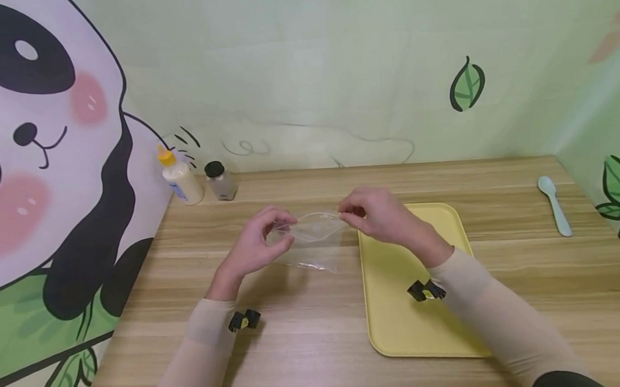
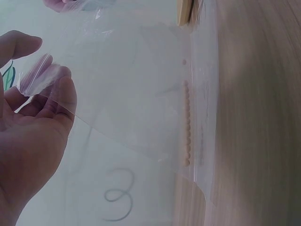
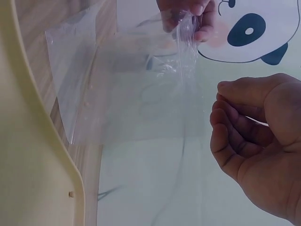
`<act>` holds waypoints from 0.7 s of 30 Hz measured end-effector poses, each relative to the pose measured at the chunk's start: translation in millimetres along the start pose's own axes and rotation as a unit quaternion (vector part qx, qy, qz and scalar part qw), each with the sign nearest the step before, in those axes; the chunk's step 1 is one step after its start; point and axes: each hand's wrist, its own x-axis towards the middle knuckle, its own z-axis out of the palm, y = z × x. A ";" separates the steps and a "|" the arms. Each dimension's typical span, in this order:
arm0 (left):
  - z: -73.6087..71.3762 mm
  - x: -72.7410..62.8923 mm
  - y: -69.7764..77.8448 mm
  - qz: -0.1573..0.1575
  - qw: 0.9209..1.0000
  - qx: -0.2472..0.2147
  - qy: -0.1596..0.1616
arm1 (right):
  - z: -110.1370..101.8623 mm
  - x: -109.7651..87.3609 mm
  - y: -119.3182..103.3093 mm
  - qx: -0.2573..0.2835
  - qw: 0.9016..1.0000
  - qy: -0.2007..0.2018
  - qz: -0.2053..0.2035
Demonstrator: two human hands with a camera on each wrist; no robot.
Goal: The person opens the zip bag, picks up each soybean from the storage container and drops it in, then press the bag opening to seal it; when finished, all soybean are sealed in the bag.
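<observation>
A clear plastic zip bag (image 1: 315, 249) hangs above the table between both hands, its mouth parted into a narrow oval at the top. My left hand (image 1: 262, 240) holds its left top corner; in the left wrist view curled fingers (image 2: 61, 92) show through the film, the thumb standing apart. At the right top edge, my right hand (image 1: 382, 216) pinches with thumb and forefinger. The right wrist view shows those fingertips (image 3: 221, 92) together beside the bag (image 3: 136, 94), the film there barely visible. A row of small tan round shapes (image 2: 186, 127) appears through the bag.
A yellow tray (image 1: 396, 335) lies under the right forearm. At the back left stand a yellow-capped squeeze bottle (image 1: 183, 182) and a black-lidded jar (image 1: 222, 183). A pale blue spoon (image 1: 555, 207) lies far right. A panda-print backdrop borders the table's back and sides.
</observation>
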 end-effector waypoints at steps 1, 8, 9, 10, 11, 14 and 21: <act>-0.2 -0.1 0.2 0.002 1.000 0.000 0.000 | 1.3 0.0 -0.7 -0.001 1.000 0.000 -0.005; -0.4 -1.0 -1.0 0.013 1.000 -0.007 0.000 | 9.0 1.4 -4.1 -0.007 1.000 0.011 -0.029; -0.4 -1.1 3.6 0.011 1.000 -0.005 0.000 | 9.8 1.6 -4.2 -0.007 0.999 0.012 -0.029; -0.5 -1.2 8.1 0.009 1.000 -0.002 0.001 | 10.4 1.8 -4.2 -0.007 0.999 0.014 -0.029; -0.6 -1.1 13.3 0.006 1.000 0.000 0.000 | 11.0 2.0 -4.0 -0.008 0.999 0.015 -0.029; -0.7 -0.9 24.7 -0.003 1.000 0.006 -0.001 | 12.0 2.1 -3.1 -0.007 0.999 0.018 -0.027; 1.1 -0.1 0.3 -0.005 1.000 -0.001 -0.002 | 11.5 1.9 -2.7 -0.005 0.999 0.021 -0.026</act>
